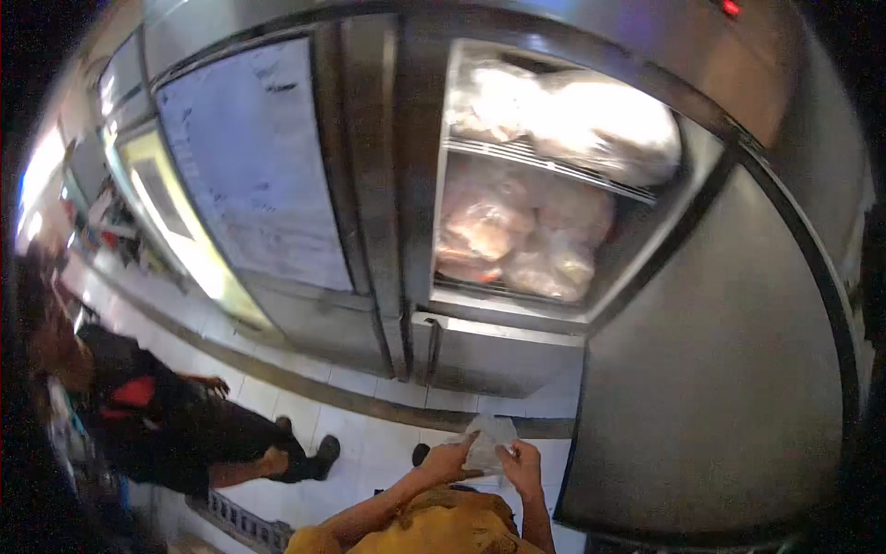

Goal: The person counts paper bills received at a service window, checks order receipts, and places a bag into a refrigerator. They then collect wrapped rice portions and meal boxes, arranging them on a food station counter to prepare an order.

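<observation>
"Being held: what item, and where?"

"A thin, clear plastic bag (496, 439). It is held up in front of the yellow shirt (443, 528), over the white floor tiles (365, 434). Contents, if any, cannot be made out."

"State of each hand?"

"Left hand (447, 462): partly closed, thumb raised, the bag's left side gripped. Right hand (522, 464): fingers curled in, the bag's right edge pinched near the thumb."

"Next outward?"

"A metal fridge (371, 138) is faced. Its right-hand door (715, 369) is swung wide open, to the right of both hands. Inside, a wire shelf (554, 166) is seen. On it, bulky plastic-wrapped packs (604, 120) are whitened by glare. Below it, pale pinkish bags (489, 226) are heaped; their contents cannot be identified."

"Left of the opening?"

"A large white sheet (254, 171) is fixed to the fridge front; its markings are too blurred to be read. Farther left, another person (157, 415) in dark clothing and dark shoes (325, 454) is seen, well apart from the bag."
</observation>
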Demonstrator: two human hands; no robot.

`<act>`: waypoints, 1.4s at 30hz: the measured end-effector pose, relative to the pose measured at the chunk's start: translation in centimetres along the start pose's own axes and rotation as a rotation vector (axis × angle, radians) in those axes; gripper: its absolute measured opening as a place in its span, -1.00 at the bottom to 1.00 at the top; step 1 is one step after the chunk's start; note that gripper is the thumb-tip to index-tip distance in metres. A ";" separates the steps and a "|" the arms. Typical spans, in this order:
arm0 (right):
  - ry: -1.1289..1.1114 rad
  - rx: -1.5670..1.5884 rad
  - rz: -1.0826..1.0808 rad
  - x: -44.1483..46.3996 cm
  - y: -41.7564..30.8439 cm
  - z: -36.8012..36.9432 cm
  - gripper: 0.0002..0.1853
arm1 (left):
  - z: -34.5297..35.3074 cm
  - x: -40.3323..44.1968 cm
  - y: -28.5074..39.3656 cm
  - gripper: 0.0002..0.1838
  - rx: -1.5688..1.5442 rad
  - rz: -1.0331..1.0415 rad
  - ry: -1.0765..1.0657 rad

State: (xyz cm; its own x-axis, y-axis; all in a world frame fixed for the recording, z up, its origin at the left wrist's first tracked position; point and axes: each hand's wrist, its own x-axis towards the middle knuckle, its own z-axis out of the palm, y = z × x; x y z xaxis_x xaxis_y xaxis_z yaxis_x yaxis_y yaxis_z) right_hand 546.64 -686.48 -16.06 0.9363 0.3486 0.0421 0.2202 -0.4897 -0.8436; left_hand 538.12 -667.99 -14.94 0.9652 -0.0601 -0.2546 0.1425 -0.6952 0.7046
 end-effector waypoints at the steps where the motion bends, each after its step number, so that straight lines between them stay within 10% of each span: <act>1: -0.078 -0.004 0.048 1.1 -0.2 0.2 -0.63 | -1.1 0.2 0.3 -0.10 -0.092 0.022 0.095; 7: -0.256 0.009 -0.028 4.5 -4.8 1.4 -0.62 | -12.7 7.4 -9.4 -0.47 -0.189 -0.015 1.119; 11: -0.396 0.081 0.025 3.9 -7.7 2.9 -0.73 | -23.2 11.3 -10.9 -0.24 -0.099 0.130 1.440; 15: -0.470 0.116 -0.036 2.3 -1.9 6.7 -0.72 | -31.7 14.5 -7.6 0.02 0.043 -0.423 1.356; 18: -0.496 0.166 -0.165 1.2 -1.7 7.2 -0.69 | -32.5 14.3 -7.2 -0.02 -0.023 -0.399 1.417; 20: -0.706 -0.084 0.150 -0.2 -8.3 5.5 -0.65 | -32.6 13.8 -7.6 -0.09 -0.022 -0.308 1.445; 24: -0.797 -0.190 -0.336 -1.6 -4.9 7.4 -0.50 | -32.2 12.3 -8.5 -0.20 -0.037 -0.214 1.433; 32: -0.931 -0.172 -0.024 -3.3 -8.4 10.4 -0.54 | -23.8 -10.4 -9.3 -0.30 -0.162 -0.187 1.318; 42: -1.213 -0.343 -0.381 -2.4 -11.5 21.1 -0.44 | -23.2 -27.0 -13.3 -0.57 -0.266 -0.308 1.220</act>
State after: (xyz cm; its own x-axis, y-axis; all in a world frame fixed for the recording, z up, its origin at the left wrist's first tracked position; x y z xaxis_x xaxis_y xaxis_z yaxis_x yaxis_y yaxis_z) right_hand 536.05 -664.81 -17.75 0.0012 0.9123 -0.4095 0.6400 -0.3154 -0.7007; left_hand 515.25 -640.50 -2.11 0.4400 0.8656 0.2390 0.2971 -0.3915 0.8709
